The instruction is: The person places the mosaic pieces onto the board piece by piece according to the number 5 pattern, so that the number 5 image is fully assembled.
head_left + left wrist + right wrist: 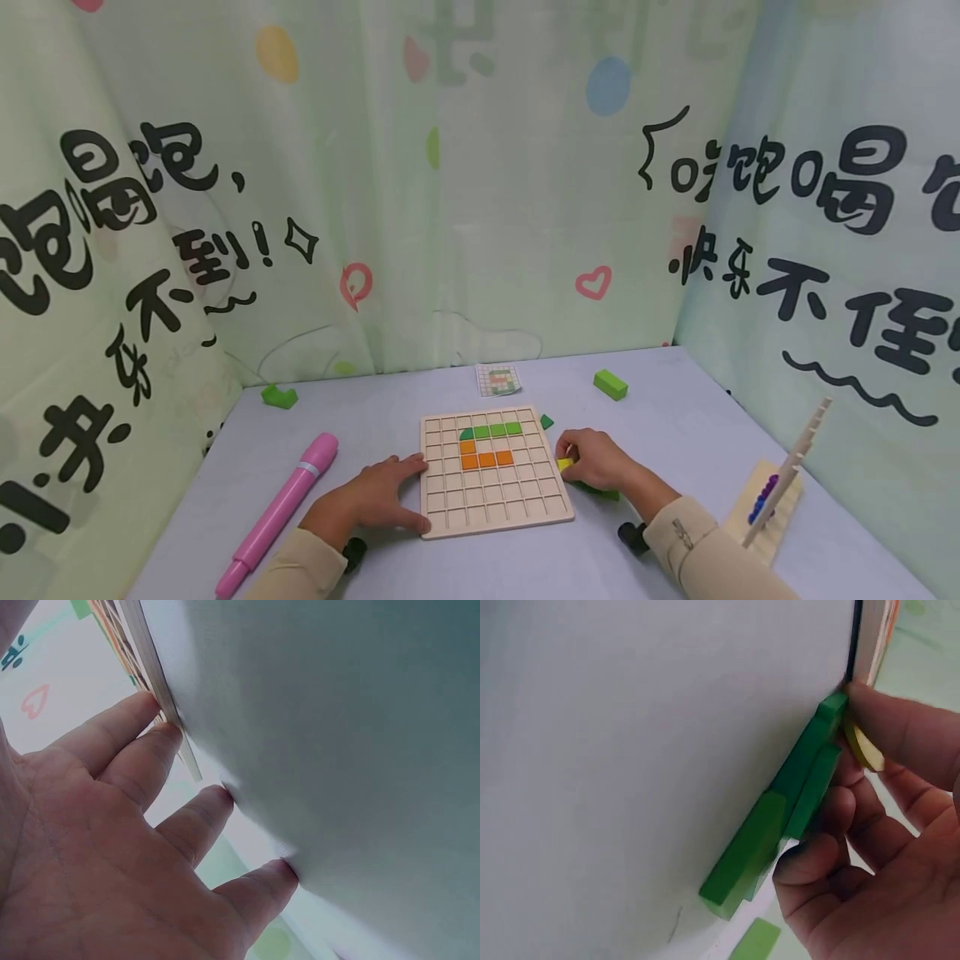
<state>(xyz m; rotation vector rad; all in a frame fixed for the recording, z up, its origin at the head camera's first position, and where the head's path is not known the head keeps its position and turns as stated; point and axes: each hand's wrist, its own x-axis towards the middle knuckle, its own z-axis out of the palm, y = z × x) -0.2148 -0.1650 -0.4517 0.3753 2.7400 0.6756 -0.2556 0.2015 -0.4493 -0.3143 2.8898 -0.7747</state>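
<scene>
Left hand [375, 498] flat against board [495, 508]; right hand [596, 461] pinches yellow piece [564, 465].

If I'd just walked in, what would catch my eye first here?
Probably the wooden grid board mid-table, with green and orange tiles set in it. The left hand rests against its left edge, while the right hand holds a yellow piece beside it. A pink pen lies to the left.

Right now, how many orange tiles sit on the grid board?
4 on the grid board: three in a row, one above its left end. None seem hidden.
</scene>
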